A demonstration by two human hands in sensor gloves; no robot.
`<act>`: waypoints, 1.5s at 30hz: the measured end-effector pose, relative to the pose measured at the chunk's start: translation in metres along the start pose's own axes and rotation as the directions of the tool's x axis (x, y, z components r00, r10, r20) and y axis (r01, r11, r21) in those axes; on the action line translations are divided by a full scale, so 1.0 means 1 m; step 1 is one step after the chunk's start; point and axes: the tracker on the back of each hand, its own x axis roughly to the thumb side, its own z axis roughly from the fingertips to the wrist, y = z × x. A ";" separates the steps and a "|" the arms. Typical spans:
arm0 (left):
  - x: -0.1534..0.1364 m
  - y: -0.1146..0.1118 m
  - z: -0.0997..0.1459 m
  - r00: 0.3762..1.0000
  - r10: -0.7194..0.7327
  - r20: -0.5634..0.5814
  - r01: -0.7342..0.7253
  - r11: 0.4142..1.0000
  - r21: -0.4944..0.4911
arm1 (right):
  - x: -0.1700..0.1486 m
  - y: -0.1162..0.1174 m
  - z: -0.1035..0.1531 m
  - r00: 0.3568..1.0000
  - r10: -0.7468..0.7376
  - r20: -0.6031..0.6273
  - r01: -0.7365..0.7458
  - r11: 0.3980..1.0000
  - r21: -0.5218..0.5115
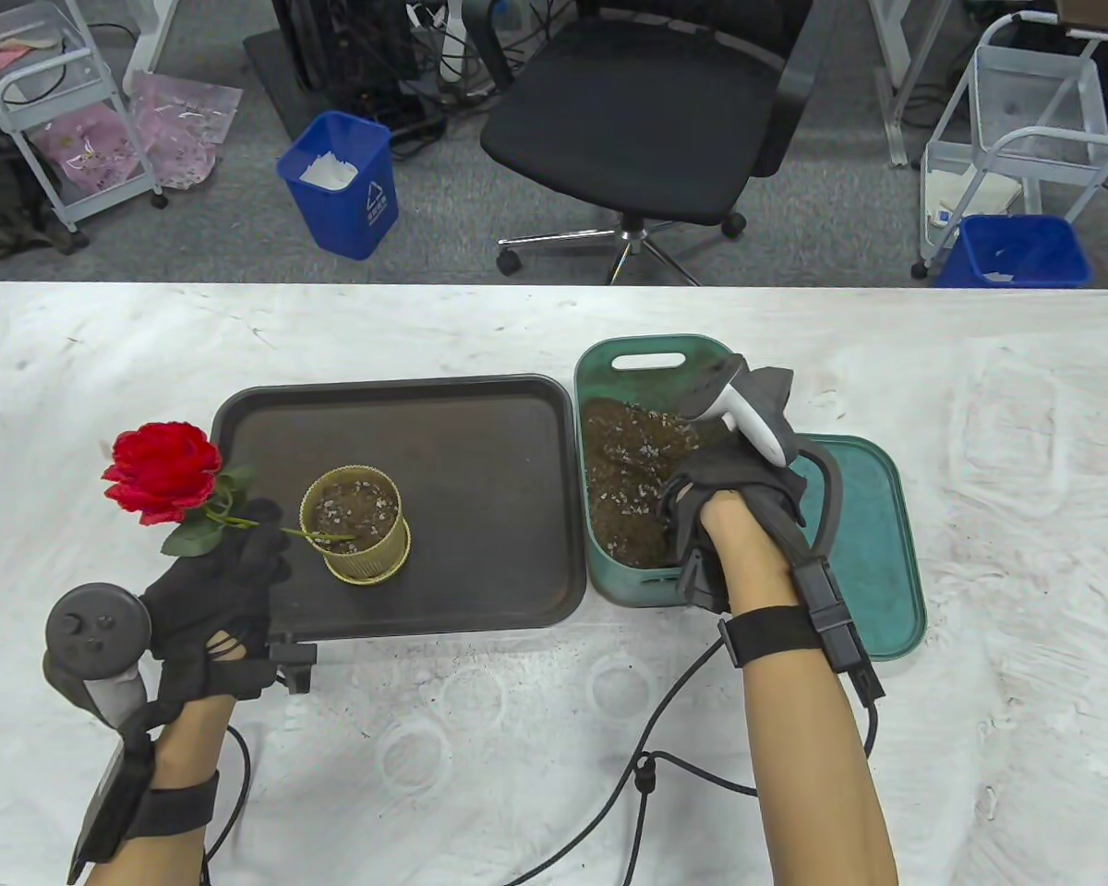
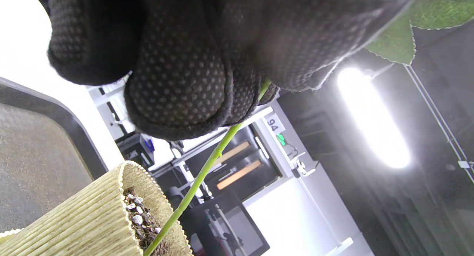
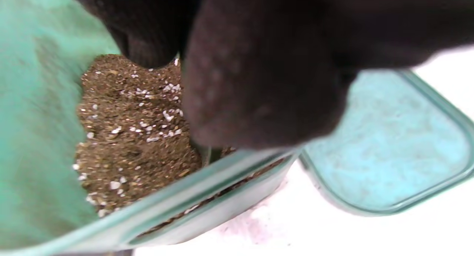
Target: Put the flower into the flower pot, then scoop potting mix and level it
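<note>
Red rose (image 1: 164, 471) ×1, stem pinched in left hand (image 1: 217, 591), stem tip in mix of one ribbed pot (image 1: 355, 526) on dark tray (image 1: 480, 443), right hand (image 1: 734, 498) down in green bin (image 1: 609, 369) of potting mix (image 1: 623, 461), grip indeterminable, one lid (image 1: 877, 554) beside bin.

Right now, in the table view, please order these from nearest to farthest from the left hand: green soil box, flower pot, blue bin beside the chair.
From the left hand:
1. Flower pot, just right, on the tray.
2. Green soil box, farther right.
3. Blue bin, on the floor beyond the table.
</note>
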 end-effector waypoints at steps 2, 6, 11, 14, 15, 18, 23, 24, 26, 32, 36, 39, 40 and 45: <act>0.000 0.000 0.000 1.000 0.001 -0.002 -0.001 1.000 0.000 | -0.004 0.000 -0.003 0.997 -0.073 0.029 0.071 0.997 0.041; 0.000 0.000 0.000 1.000 0.001 -0.003 -0.001 1.000 0.001 | -0.008 0.004 -0.011 0.974 -0.216 0.071 0.206 0.971 0.120; 0.000 0.000 0.000 1.000 0.000 0.001 0.000 1.000 -0.001 | -0.009 0.014 -0.020 0.925 -0.372 0.082 0.355 0.920 0.167; 0.000 0.000 0.000 1.000 0.001 0.002 -0.001 1.000 -0.003 | -0.010 0.018 -0.026 0.897 -0.436 0.073 0.419 0.892 0.173; 0.000 0.000 0.000 1.000 0.002 0.002 -0.002 1.000 -0.003 | -0.010 0.019 -0.027 0.889 -0.452 0.073 0.435 0.883 0.176; 0.000 0.000 -0.001 1.000 0.002 0.000 -0.002 1.000 -0.002 | -0.010 0.019 -0.029 0.854 -0.514 0.081 0.497 0.851 0.172; 0.000 0.000 0.000 1.000 -0.001 0.000 0.001 1.000 -0.001 | -0.017 0.020 -0.028 0.763 -0.639 0.102 0.620 0.767 0.164; 0.000 0.000 0.000 1.000 0.000 0.001 0.000 1.000 -0.001 | -0.021 0.021 -0.027 0.731 -0.674 0.101 0.655 0.736 0.170; 0.000 0.000 0.000 1.000 0.002 0.001 -0.002 1.000 -0.003 | -0.027 0.023 -0.025 0.686 -0.720 0.105 0.700 0.692 0.178; 0.000 0.000 0.000 1.000 0.005 0.000 -0.005 1.000 -0.002 | -0.041 0.025 -0.015 0.593 -0.794 0.131 0.775 0.608 0.172; 0.000 0.000 0.001 1.000 0.003 0.001 -0.003 1.000 -0.002 | -0.047 0.023 -0.007 0.546 -0.823 0.158 0.810 0.566 0.152; 0.000 -0.001 0.000 1.000 0.004 0.003 -0.004 1.000 -0.004 | -0.049 0.020 0.001 0.520 -0.834 0.185 0.825 0.546 0.145; 0.000 -0.001 0.000 1.000 0.004 0.003 -0.004 1.000 -0.004 | -0.048 0.019 0.005 0.518 -0.832 0.198 0.823 0.548 0.148; 0.000 -0.001 0.001 1.000 0.005 0.003 -0.005 1.000 -0.005 | -0.034 0.018 0.022 0.518 -0.814 0.263 0.802 0.569 0.184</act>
